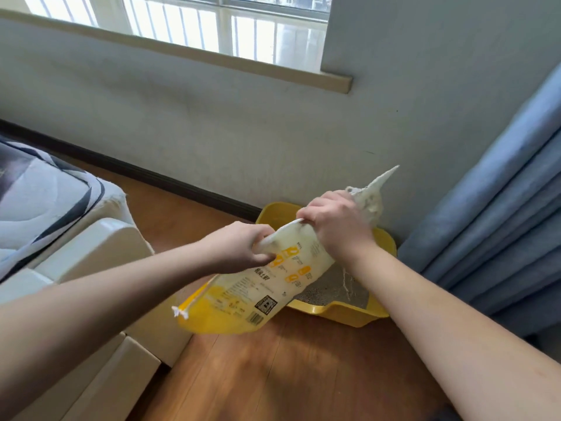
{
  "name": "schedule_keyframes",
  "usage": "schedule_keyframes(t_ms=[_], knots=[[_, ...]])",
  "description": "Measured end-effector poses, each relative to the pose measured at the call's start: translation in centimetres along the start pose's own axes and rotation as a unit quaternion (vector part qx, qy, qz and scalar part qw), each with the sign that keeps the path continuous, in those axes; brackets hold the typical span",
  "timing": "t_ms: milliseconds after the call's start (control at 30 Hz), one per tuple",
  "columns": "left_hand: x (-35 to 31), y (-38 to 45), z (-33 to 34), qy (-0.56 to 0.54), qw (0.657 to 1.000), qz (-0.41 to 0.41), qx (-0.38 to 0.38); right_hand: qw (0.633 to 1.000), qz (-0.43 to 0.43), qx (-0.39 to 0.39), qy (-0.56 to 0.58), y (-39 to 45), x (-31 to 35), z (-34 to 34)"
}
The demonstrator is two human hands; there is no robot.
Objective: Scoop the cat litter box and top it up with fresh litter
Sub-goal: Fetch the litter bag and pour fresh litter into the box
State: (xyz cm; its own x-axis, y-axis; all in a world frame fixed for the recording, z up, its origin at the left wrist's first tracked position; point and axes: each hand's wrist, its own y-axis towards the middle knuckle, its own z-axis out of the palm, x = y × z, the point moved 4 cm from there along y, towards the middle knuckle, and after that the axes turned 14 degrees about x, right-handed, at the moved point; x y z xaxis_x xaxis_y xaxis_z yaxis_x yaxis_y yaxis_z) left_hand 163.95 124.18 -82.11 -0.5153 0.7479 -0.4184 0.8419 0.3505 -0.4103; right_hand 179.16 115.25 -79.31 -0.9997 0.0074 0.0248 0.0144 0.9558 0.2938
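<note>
At frame centre the litter bag (267,287) hangs tilted over the yellow litter box (343,312) — grey litter (331,290) shows inside. The left hand (243,247) grips its upper edge; the right hand (337,221) clenches its bunched top. Blue curtain (498,214) at right — wooden floor (288,369) below.

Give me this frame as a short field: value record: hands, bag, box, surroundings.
left hand: grips the bag's upper edge
right hand: grips the bunched top of the bag
litter bag: white and yellow, held tilted in the air, partly over the box
litter box: yellow, on the wood floor by the wall, grey litter inside
pouring: none visible
curtain: blue, right of the box
</note>
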Motion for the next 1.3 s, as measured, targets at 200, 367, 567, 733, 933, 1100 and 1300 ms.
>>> schedule_keyframes(t_ms=[200, 367, 567, 733, 933, 1100, 1300], knots=[[-3.3, 1.3, -0.5, 0.009, 0.994, -0.025, -0.105, 1.000, -0.024, -0.019, 0.007, 0.2, 0.5, 0.0], [-3.9, 2.5, -1.3, 0.025, 0.988, -0.028, -0.150, 0.998, -0.028, -0.049, -0.013, 0.1, -1.2, 0.1], [-3.4, 1.9, -2.7, -0.019, 0.981, -0.017, -0.191, 0.994, 0.037, -0.107, 0.005, -0.5, -5.0, -1.5], [-2.4, 0.6, -4.4, -0.110, 0.961, 0.038, -0.252, 0.919, 0.229, -0.254, 0.197, -3.5, -10.7, -3.8], [-4.2, -0.7, -7.1, -0.173, 0.934, 0.083, -0.301, 0.741, 0.424, -0.137, 0.502, -6.2, -12.5, 2.1], [-5.5, -2.2, -8.3, -0.254, 0.900, 0.124, -0.333, 0.624, 0.459, 0.019, 0.633, -6.7, -11.3, 6.6], [-4.2, -3.2, -6.3, -0.369, 0.842, 0.139, -0.368, 0.512, 0.368, -0.088, 0.771, -5.4, -11.2, 6.9]])
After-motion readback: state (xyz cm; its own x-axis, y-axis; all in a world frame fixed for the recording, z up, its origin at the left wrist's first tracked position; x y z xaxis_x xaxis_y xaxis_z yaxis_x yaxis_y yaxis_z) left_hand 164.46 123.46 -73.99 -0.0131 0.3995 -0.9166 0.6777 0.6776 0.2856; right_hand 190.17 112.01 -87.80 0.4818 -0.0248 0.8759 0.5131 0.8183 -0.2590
